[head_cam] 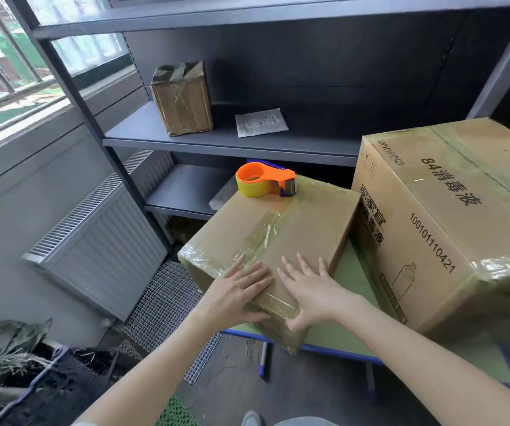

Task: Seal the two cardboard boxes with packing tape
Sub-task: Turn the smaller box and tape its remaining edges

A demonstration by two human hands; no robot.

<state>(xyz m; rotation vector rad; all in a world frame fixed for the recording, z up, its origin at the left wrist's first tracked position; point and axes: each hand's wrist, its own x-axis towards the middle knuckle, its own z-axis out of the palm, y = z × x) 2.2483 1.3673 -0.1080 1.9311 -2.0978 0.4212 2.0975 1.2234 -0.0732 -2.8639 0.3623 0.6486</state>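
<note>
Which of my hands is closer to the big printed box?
Right. The right hand lies flat on the small box beside the big box; the left hand lies farther left on it.

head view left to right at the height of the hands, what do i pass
radiator → wire mesh → left hand → right hand → large box

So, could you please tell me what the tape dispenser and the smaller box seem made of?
The orange tape dispenser looks like glossy moulded plastic. The smaller brown box looks like matte cardboard with shiny wrinkled clear tape strips.
</note>
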